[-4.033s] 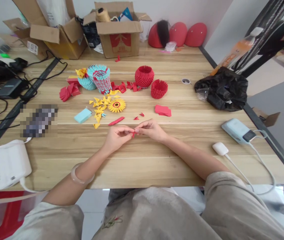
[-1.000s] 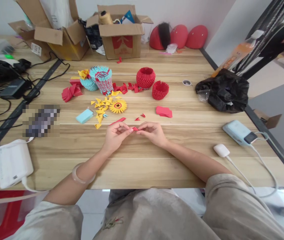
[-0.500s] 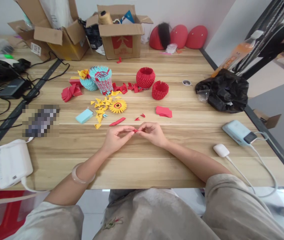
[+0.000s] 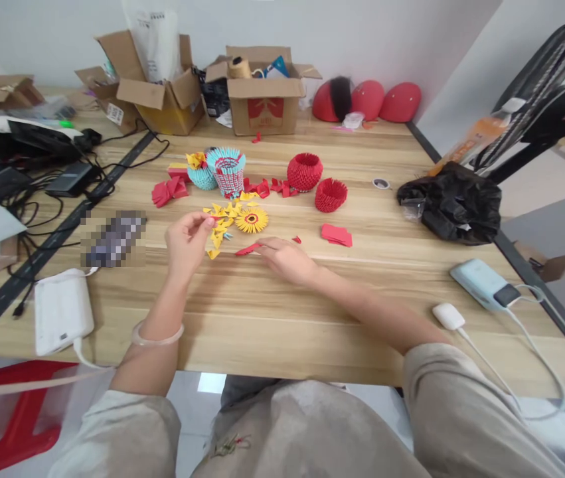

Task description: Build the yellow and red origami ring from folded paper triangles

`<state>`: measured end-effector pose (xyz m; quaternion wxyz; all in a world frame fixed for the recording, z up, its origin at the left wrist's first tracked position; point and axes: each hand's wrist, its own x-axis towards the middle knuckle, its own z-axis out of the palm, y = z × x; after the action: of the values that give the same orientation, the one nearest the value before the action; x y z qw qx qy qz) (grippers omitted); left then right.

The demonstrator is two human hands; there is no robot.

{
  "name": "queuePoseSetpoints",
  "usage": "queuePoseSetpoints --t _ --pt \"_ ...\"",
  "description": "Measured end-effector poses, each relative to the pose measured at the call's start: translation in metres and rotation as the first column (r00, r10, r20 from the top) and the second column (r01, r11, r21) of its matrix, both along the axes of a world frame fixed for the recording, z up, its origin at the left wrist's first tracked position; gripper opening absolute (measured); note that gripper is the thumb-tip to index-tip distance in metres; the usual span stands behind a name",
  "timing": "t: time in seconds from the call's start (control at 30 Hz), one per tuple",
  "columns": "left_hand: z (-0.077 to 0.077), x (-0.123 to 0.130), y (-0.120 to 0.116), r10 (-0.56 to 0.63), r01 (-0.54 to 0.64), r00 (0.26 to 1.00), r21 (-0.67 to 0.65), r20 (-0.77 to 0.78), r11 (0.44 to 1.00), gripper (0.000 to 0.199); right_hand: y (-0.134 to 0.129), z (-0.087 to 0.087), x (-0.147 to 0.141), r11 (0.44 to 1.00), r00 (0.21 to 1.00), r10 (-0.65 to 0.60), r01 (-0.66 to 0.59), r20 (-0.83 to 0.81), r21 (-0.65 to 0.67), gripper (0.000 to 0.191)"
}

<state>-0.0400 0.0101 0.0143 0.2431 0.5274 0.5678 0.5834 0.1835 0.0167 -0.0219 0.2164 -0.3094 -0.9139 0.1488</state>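
Note:
My left hand (image 4: 188, 240) is raised beside the yellow paper pieces, pinching a small red folded paper piece (image 4: 216, 218) between thumb and fingertips. My right hand (image 4: 289, 260) lies low over the table, palm down and fingers together. Its fingertips are on the right end of a strip of red folded paper (image 4: 246, 250); the thumb is hidden. Just beyond that hand is a small red piece (image 4: 297, 239). A yellow paper flower (image 4: 252, 220) with a red ring lies between the hands, next to several loose yellow triangles (image 4: 218, 234).
Behind stand a blue-and-red paper vase (image 4: 228, 174) and two red paper bowls (image 4: 305, 172) (image 4: 330, 195). Red paper slips (image 4: 336, 234) lie to the right. Cardboard boxes (image 4: 265, 106) line the back. A black plastic bag (image 4: 454, 202) and power banks (image 4: 481, 282) (image 4: 63, 312) flank the workspace.
My hands have parted. The left moved left and up with the small red piece; the right let go and moved to the red strip. The camera view has shifted, and the light-blue paper block is now hidden.

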Motion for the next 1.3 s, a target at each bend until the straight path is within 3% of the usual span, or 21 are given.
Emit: queuePoseSetpoints --t 0.1,0.17,0.3,0.47,0.6,0.7,1.0,1.3 --pt "-0.006 0.002 0.001 -0.087 0.092 0.994 -0.077 0.067 0.993 0.026 0.016 -0.001 -0.031 0.996 0.989 0.057 -0.066 0.138 0.060 0.031" --pt "-0.008 0.003 0.000 -0.127 0.140 0.986 -0.119 0.106 0.983 0.027 0.020 -0.002 -0.039 0.997 0.988 0.056 -0.062 0.144 0.034 0.028" --pt "-0.008 0.006 -0.003 -0.194 0.213 0.973 -0.163 0.124 0.963 0.030 0.006 -0.002 -0.020 0.993 0.989 0.057 -0.071 -0.139 -0.096 0.030" --pt "-0.010 0.025 -0.010 -0.285 0.314 0.945 -0.201 0.162 0.928 0.033 -0.026 -0.004 0.019 0.976 0.888 -0.166 0.085 -0.428 -0.203 0.025" --pt "-0.015 0.044 -0.017 -0.347 0.402 0.904 -0.215 0.250 0.890 0.034 -0.033 -0.013 0.027 0.938 0.766 -0.310 0.150 -0.563 -0.313 0.023" --pt "-0.019 0.053 -0.021 -0.385 0.453 0.878 -0.230 0.284 0.862 0.034 -0.032 -0.017 0.025 0.942 0.737 -0.288 0.101 -0.611 -0.321 0.023" --pt "-0.024 0.065 -0.027 -0.408 0.463 0.881 -0.252 0.240 0.850 0.033 -0.033 -0.014 0.024 0.960 0.744 -0.224 0.057 -0.630 -0.273 0.023" --pt "-0.022 0.069 -0.030 -0.415 0.447 0.889 -0.175 0.193 0.877 0.027 -0.033 -0.014 0.021 0.941 0.707 -0.267 0.046 -0.655 -0.334 0.025"
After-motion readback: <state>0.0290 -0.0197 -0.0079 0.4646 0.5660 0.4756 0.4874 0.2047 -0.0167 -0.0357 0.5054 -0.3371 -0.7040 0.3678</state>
